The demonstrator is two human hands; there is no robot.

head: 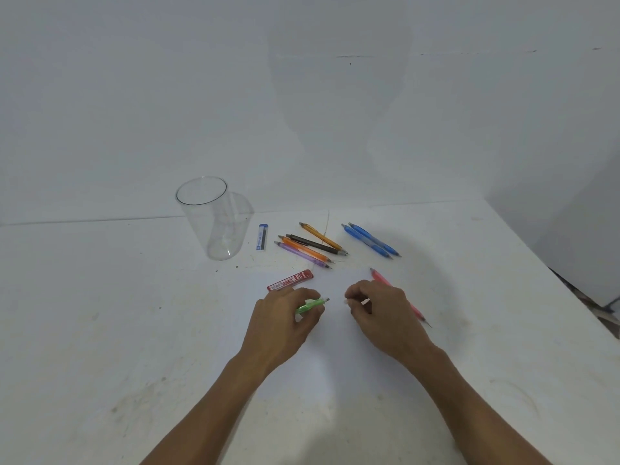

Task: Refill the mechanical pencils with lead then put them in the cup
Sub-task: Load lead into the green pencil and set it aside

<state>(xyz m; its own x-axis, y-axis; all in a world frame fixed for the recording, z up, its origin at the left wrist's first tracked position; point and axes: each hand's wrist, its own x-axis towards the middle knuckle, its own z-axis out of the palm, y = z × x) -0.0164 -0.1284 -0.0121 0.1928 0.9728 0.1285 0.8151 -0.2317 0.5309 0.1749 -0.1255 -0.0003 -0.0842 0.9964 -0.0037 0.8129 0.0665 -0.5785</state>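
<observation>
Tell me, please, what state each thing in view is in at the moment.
Cup: upright, empty.
Green pencil: gripped by the left hand.
Right hand: pinches a small white piece.
Pink pencil: lying on the table, partly hidden by the right hand.
Red lead case: lying flat beside the left hand.
Blue lead case: lying flat near the cup.
Four-pencil cluster: lying loose.
Two blue pencils: lying side by side.

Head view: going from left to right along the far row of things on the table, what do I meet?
clear cup → blue lead case → bunch of four pencils → pair of blue pencils
</observation>
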